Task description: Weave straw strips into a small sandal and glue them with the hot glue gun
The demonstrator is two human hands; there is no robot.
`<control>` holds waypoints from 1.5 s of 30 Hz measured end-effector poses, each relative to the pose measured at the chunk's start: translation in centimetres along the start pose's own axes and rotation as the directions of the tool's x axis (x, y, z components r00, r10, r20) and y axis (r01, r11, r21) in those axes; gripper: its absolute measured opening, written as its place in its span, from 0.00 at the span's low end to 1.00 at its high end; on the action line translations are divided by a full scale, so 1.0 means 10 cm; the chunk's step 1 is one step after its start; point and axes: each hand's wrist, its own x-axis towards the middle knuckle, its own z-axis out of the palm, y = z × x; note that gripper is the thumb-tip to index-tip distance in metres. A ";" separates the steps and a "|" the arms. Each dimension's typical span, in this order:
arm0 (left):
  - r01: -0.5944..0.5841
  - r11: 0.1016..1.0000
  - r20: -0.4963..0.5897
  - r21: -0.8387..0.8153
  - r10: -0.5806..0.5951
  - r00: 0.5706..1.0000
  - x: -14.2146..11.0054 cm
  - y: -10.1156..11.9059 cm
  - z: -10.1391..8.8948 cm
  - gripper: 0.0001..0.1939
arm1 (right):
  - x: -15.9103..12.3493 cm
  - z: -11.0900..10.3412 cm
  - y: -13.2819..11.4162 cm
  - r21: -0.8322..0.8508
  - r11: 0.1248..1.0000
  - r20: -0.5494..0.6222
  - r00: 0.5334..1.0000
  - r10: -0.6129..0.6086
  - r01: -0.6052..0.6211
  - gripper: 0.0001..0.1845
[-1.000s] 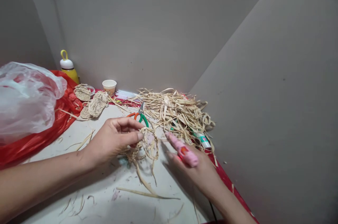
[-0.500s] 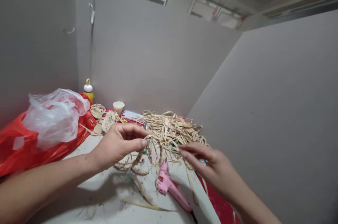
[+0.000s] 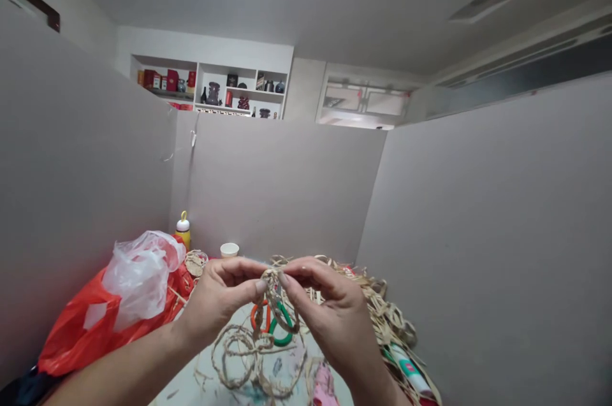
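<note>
A braided straw cord [image 3: 271, 278] is pinched between my two hands, its end gathered at the fingertips. My left hand [image 3: 222, 288] is closed on it from the left, thumb against forefinger. From the right, my right hand [image 3: 327, 301] grips the same spot with thumb and fingers. The rest of the cord hangs down and lies in loose loops on the white table [image 3: 191, 361]. Behind the hanging part are scissors [image 3: 283, 326] with one green and one orange handle loop. A pink glue gun [image 3: 325, 385] lies below my right hand, partly cut off by the frame.
Dry straw strips [image 3: 382, 307] are heaped behind and right of my hands, beside a white and green tube [image 3: 411, 371]. At left are red and clear plastic bags [image 3: 143, 272], a yellow bottle [image 3: 183, 232], a coiled straw disc [image 3: 195, 262] and a paper cup [image 3: 229, 250]. Grey panels surround the table.
My right hand has moved left from beside the straw heap to the cord and now pinches it next to my left hand. The head view has tilted up.
</note>
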 end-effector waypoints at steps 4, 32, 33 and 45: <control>-0.072 0.994 -0.060 -0.079 0.067 0.996 0.02 -0.08 0.09 0.08 | -0.02 -0.02 0.07 0.078 0.993 -0.004 0.996 0.091 -0.091 0.06; -0.143 0.989 -0.082 -0.045 0.139 0.987 0.08 -0.24 0.28 0.04 | -0.08 -0.23 0.30 0.519 0.731 0.185 0.894 0.409 -0.442 0.06; -0.142 0.989 -0.082 -0.044 0.138 0.987 0.08 -0.24 0.29 0.03 | -0.07 -0.23 0.30 0.512 0.732 0.190 0.890 0.414 -0.450 0.06; -0.114 0.993 -0.077 -0.029 0.112 0.991 0.07 -0.24 0.30 0.05 | -0.09 -0.21 0.34 0.547 0.713 0.210 0.896 0.391 -0.440 0.06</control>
